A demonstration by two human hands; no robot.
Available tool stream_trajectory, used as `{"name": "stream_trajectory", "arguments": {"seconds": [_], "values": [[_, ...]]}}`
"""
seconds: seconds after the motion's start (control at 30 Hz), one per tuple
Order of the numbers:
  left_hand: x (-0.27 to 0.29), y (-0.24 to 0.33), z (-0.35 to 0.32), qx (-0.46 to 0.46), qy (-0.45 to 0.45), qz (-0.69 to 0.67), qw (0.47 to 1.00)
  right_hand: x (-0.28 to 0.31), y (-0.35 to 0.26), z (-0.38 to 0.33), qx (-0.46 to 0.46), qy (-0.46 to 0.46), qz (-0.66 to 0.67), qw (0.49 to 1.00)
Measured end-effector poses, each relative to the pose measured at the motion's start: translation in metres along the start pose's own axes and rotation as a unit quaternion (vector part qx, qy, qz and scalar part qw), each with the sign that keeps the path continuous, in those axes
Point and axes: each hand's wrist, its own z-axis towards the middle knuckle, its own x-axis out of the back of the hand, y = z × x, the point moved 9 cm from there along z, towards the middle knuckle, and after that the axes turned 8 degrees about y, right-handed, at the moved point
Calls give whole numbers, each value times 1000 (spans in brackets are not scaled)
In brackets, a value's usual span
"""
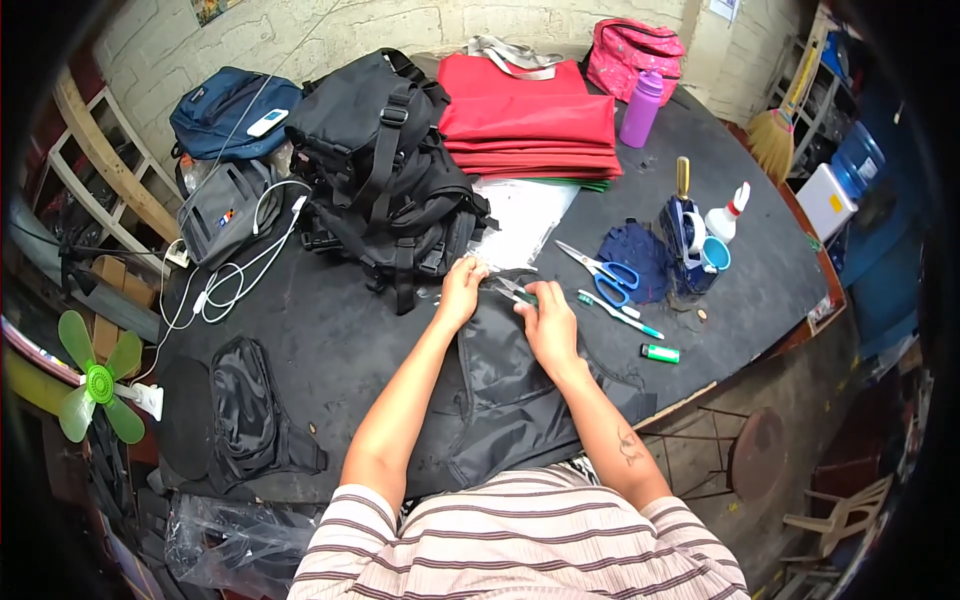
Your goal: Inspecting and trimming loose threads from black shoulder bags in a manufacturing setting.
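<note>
A black fabric bag (505,365) lies flat in front of me, close to the table's near edge. Over its far end, my right hand (548,318) is closed around small thread snips (512,289), their silver blades angled toward my other hand. My left hand (464,286) pinches at the bag's far edge with its fingertips together; whatever is between them is too small to make out. Just beyond my hands lie blue-handled scissors (612,280). A brush with a white and teal handle (625,315) and a green lighter (660,353) rest to the right.
Large black backpacks (375,170) are heaped at back left, beside folded red fabric (530,120). A purple bottle (641,110), spray bottle (727,215) and dark blue cloth (636,262) stand or lie rightward. At left are white cables (232,292), a small black bag (245,410) and a green fan (99,384).
</note>
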Motion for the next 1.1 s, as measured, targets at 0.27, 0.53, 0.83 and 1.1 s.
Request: {"name": "stream_trajectory", "arguments": {"seconds": [0.27,0.53,0.83,1.1], "values": [[1,-43,-8,147,-36,-190,970,-27,9,4,38,8,-33,999],[-4,-33,-8,168,-33,-222,960,-40,16,10,64,0,-59,996],[27,-10,-14,134,-47,154,978,-8,40,7,-166,51,148,974],[66,268,-48,-291,214,89,928,39,-38,42,-252,-31,594,763]]}}
